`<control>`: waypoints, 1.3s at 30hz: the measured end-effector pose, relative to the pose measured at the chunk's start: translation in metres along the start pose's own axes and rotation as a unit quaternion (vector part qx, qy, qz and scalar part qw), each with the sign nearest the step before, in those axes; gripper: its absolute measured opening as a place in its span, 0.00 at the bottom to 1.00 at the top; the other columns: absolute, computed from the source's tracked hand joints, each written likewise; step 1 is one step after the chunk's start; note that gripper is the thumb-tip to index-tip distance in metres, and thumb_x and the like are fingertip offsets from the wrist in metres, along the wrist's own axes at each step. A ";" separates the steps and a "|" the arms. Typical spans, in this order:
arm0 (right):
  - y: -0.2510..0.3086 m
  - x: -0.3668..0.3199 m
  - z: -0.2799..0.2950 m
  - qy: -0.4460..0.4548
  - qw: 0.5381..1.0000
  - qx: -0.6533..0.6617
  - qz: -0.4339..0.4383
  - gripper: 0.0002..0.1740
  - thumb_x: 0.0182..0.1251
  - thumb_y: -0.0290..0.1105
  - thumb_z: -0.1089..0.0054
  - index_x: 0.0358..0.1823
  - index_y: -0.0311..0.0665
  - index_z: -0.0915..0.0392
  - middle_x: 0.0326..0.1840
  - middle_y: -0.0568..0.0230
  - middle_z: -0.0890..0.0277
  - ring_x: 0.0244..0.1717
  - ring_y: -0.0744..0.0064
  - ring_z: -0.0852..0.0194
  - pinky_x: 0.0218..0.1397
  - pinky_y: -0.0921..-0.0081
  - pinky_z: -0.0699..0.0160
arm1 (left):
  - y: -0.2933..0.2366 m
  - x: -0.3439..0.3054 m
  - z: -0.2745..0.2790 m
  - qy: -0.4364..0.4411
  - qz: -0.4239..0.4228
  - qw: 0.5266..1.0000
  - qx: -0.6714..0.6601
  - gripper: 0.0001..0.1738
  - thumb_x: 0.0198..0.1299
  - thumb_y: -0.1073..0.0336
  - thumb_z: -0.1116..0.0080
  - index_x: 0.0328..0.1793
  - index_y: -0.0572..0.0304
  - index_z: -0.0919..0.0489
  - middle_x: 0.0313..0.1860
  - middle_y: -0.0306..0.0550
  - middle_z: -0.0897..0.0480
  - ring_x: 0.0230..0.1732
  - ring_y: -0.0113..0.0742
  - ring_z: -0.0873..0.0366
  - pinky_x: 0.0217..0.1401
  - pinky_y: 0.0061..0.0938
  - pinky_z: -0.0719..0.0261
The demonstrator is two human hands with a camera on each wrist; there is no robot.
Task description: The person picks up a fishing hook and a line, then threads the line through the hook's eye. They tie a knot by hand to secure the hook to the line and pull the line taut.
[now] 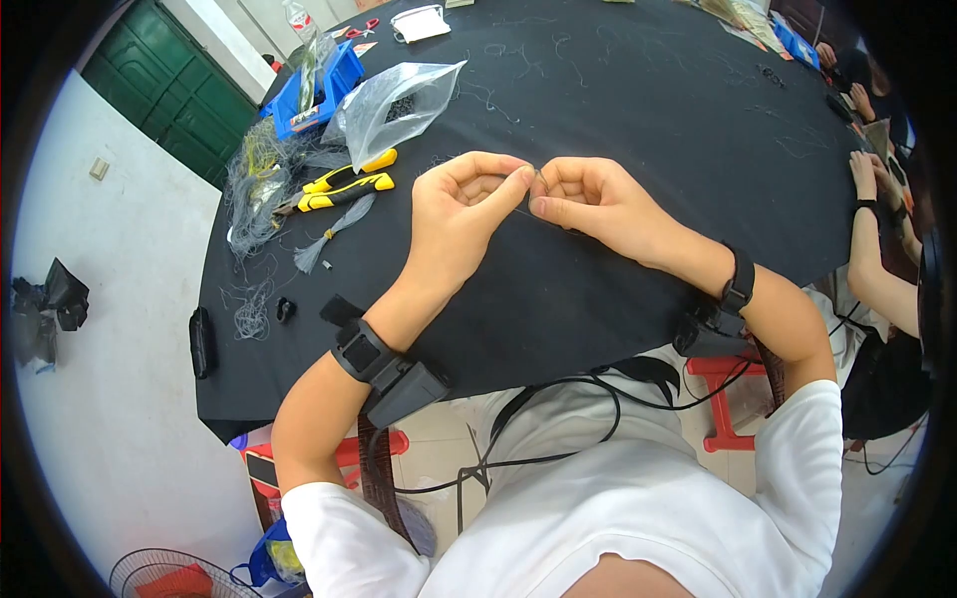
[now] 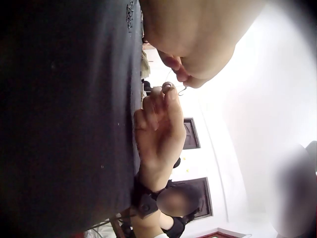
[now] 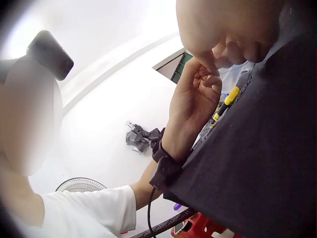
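In the upper middle of the head view, our left hand [image 1: 454, 214] and right hand [image 1: 603, 204] all but meet at the fingertips. Our left seems to pinch a small curved hook [image 2: 183, 91], which pokes out near the centre of the left wrist view; our right appears to pinch fine line [image 2: 169, 76] beside it. We'd judge it best to use a light but firm pinch, point the hook away from skin, and draw the line snug without kinks.
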State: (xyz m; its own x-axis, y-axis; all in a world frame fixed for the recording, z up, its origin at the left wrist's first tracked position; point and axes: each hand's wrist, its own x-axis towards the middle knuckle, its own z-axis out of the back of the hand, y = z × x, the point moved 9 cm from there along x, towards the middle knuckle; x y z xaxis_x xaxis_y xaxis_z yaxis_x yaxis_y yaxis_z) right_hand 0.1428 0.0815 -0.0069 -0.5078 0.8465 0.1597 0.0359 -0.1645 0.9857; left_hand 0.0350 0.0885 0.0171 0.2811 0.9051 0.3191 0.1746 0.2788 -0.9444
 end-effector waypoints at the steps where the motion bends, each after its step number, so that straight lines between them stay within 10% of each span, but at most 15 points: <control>1: 0.001 0.000 -0.001 -0.001 1.000 -0.007 -0.001 0.07 0.64 0.30 0.43 0.35 0.33 0.26 0.28 0.76 0.28 0.28 0.92 0.35 0.32 0.90 0.36 | 0.000 0.000 0.001 -0.003 0.001 1.000 -0.003 0.08 0.58 0.73 0.42 0.40 0.73 0.22 0.34 0.48 0.17 0.35 0.25 0.20 0.39 0.15 0.24; 22: 0.044 -0.012 0.010 -0.098 0.970 -0.172 0.139 0.06 0.60 0.29 0.40 0.34 0.34 0.23 0.18 0.81 0.39 0.18 0.92 0.48 0.21 0.88 0.49 | 0.002 0.003 0.016 -0.049 0.020 0.997 0.059 0.10 0.55 0.67 0.37 0.39 0.67 0.18 0.30 0.38 0.19 0.27 0.18 0.30 0.30 0.12 0.36; 39: 0.033 -0.001 0.032 -0.087 0.982 -0.148 0.074 0.07 0.63 0.30 0.42 0.37 0.33 0.25 0.27 0.78 0.30 0.27 0.94 0.38 0.28 0.92 0.42 | -0.004 -0.003 -0.021 0.119 -0.029 0.989 0.079 0.06 0.55 0.75 0.38 0.37 0.71 0.19 0.33 0.44 0.17 0.33 0.22 0.21 0.38 0.14 0.23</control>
State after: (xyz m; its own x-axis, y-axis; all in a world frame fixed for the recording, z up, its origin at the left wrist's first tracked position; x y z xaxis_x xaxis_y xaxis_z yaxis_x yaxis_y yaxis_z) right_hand 0.1720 0.0917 0.0273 -0.3595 0.8723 0.3314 -0.1664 -0.4094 0.8971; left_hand 0.0531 0.0780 0.0220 0.4931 0.7892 0.3660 0.0538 0.3922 -0.9183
